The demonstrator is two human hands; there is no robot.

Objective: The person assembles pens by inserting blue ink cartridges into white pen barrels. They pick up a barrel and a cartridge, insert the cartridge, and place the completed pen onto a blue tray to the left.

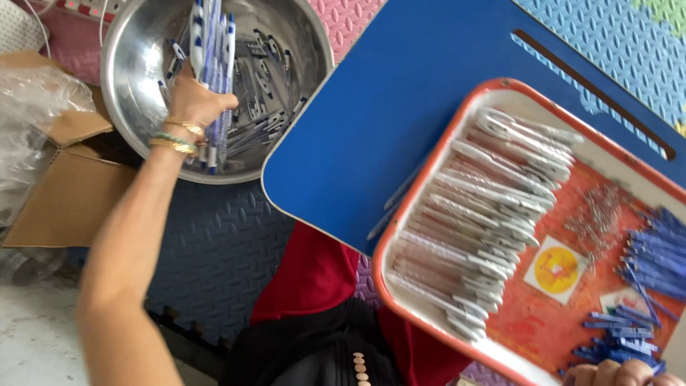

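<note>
Black bag (314, 350) nearest; left hand (191, 100), grip clamped on pens (212, 50) over steel bowl (136, 57)

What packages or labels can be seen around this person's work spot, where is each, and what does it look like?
Cardboard box: far left on the floor beside the steel bowl, brown, flaps open.
Clear plastic bag: crumpled over the box, see-through.
Round sticker: on the floor of the orange tray, yellow disc on a white square.
Second label: right of it, pale, mostly hidden by blue pen parts.
</note>
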